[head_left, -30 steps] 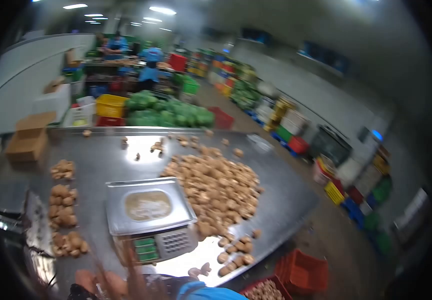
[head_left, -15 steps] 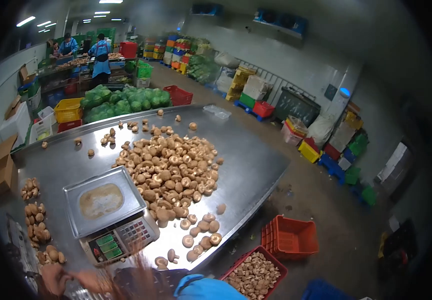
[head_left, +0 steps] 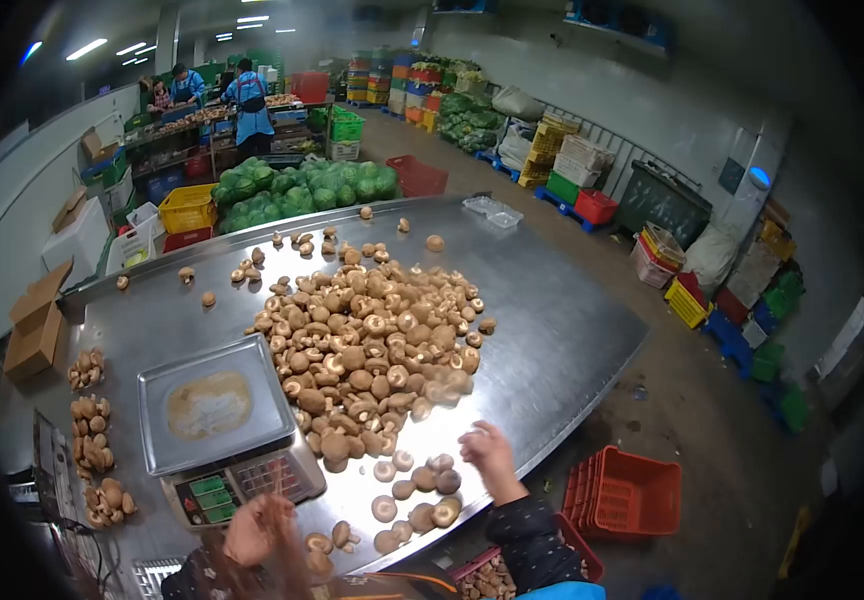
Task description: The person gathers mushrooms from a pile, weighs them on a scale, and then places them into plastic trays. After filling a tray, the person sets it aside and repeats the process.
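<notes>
My left hand is at the near edge of the scale, in front of its keypad; its fingers are smeared by motion, and whether it holds anything is unclear. Above the metal table, my right hand is open at the right edge, just right of a loose group of mushrooms. A large heap of brown mushrooms lies behind them, its near right side blurred. The scale's steel pan carries only a brownish stain. Small mushroom clusters line the table's left side.
An orange crate and a partly hidden red crate of mushroom pieces stand on the floor at right. Beyond the table are cabbages, a yellow crate and people in blue. An open carton is at left.
The view has shifted, so the table sits further right. My right hand has come out over the table's right edge. My left hand has moved right, away from the left-side clusters.
</notes>
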The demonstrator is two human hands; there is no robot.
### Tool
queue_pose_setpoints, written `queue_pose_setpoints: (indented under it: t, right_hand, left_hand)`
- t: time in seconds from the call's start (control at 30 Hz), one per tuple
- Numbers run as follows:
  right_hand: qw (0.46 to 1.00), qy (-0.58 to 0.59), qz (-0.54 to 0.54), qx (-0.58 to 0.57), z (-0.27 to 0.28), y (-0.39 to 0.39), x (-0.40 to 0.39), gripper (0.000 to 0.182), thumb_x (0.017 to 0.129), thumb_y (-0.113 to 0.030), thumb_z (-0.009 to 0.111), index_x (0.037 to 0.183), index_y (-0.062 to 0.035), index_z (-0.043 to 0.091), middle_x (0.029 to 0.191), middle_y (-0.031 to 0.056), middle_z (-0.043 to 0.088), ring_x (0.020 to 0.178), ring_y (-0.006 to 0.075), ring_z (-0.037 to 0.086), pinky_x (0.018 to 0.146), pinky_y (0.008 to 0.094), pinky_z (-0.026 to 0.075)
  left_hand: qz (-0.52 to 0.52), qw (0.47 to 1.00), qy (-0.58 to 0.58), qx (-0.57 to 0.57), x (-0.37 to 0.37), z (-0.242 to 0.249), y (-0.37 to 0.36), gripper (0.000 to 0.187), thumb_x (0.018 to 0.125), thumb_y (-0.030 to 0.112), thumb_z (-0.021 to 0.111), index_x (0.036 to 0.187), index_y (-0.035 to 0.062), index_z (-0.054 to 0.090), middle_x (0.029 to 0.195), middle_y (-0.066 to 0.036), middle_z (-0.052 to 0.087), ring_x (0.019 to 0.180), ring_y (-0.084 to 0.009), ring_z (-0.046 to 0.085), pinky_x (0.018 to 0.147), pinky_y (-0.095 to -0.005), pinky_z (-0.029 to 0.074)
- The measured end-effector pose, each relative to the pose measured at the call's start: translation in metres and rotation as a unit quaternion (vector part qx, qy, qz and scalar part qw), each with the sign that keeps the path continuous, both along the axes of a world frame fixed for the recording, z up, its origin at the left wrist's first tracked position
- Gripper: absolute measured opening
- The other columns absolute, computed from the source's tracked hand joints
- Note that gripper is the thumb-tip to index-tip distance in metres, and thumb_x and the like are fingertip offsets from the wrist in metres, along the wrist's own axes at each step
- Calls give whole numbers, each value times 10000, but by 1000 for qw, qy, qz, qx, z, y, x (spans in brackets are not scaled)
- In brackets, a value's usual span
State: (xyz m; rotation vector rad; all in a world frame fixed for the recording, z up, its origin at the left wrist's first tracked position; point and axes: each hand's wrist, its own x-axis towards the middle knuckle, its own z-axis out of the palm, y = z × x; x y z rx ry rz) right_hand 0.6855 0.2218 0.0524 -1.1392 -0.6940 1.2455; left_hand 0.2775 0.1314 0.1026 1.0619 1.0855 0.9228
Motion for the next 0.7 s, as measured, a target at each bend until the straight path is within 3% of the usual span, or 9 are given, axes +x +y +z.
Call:
queue_pose_setpoints:
  t: [0.07,0.13,0.2,0.23,0.3,0.37,0.43,0.63,0.7]
  right_hand:
    - [997,-33,-65,-28,-3,22,65,355,829,8,483,1183,7,459,862,172,621,683,224,640,577,320,539]
    - [990,-71,-106,-59,-38,47,125,362,835,3,479,1197,-16,464,849,175,626,690,233,646,574,328,535]
    - [909,-382,-152,-71,-67,82,182,345,818,-8,492,1157,-48,539,773,161,636,693,223,658,565,335,521]
    - [909,-384,-144,-71,-66,93,196,345,818,-8,492,1157,-48,539,773,161,636,693,223,658,565,335,521]
    - [659,-693,-262,-129,-68,116,211,342,775,29,500,1087,-57,610,703,138,632,663,206,663,523,335,506]
    - [677,-693,-233,-84,-55,134,196,389,727,82,494,1069,-42,631,659,116,613,588,193,643,486,336,498]
    - [921,-344,-158,-96,-30,145,150,443,729,129,468,1108,-48,616,652,104,599,547,189,620,453,339,485]
    - [960,-258,-88,-71,-69,202,87,330,806,38,500,1121,-12,585,721,72,580,562,116,555,447,245,453]
    - [955,-279,-57,-78,-68,208,71,316,796,51,497,1091,8,599,741,77,593,571,122,569,452,248,463]
  left_hand:
    - [-43,991,-81,-100,28,5,8,313,754,-12,700,1036,5,564,945,-58,632,806,-92,590,737,-240,503]
    - [-116,988,105,13,45,-10,11,319,764,9,704,1052,-4,567,945,-57,633,833,-101,601,756,-243,503]
    - [-126,984,123,6,54,-43,13,323,790,217,666,1027,8,594,918,-82,644,892,-164,600,800,-322,482]
    - [-125,967,191,-110,71,-7,16,320,765,253,693,981,28,621,914,-57,648,868,-142,599,787,-301,484]
    - [-93,972,10,-218,82,9,15,479,756,72,667,1189,17,473,1016,-143,614,803,-199,584,750,-323,481]
    - [-64,983,48,-165,82,11,13,394,776,72,655,1136,7,508,929,-108,630,754,-161,590,703,-284,484]
    - [-41,989,85,-111,74,-6,10,311,797,72,643,1082,-2,544,841,-73,647,705,-123,595,656,-245,487]
    - [10,947,310,-79,68,4,1,298,779,86,664,1051,5,573,842,-77,643,757,-124,604,677,-266,490]
    - [17,964,242,-104,66,-20,0,283,786,81,658,1047,8,578,846,-78,644,753,-122,604,666,-265,492]
